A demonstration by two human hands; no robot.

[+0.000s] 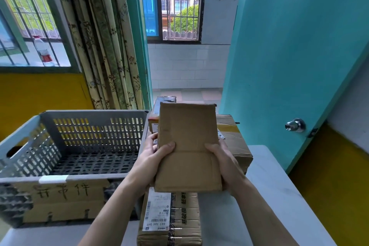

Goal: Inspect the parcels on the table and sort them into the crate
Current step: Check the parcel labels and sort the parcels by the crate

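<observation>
I hold a plain brown cardboard parcel (187, 142) up in front of me, tilted so its flat face shows. My left hand (153, 158) grips its left edge, thumb on the face. My right hand (221, 158) grips its right edge the same way. Below it on the white table (279, 195) lies a taped parcel with a shipping label (169, 217). Behind it sit a larger brown box (233, 138) and an orange-edged box (154, 120). The grey slotted crate (79, 132) stands at the left with nothing inside.
A cardboard sign with handwritten characters (63, 199) hangs on the crate's front wall. A teal door with a metal knob (295, 125) stands at the right. Curtains (107, 46) and a barred window with a bottle (43, 51) are behind the crate.
</observation>
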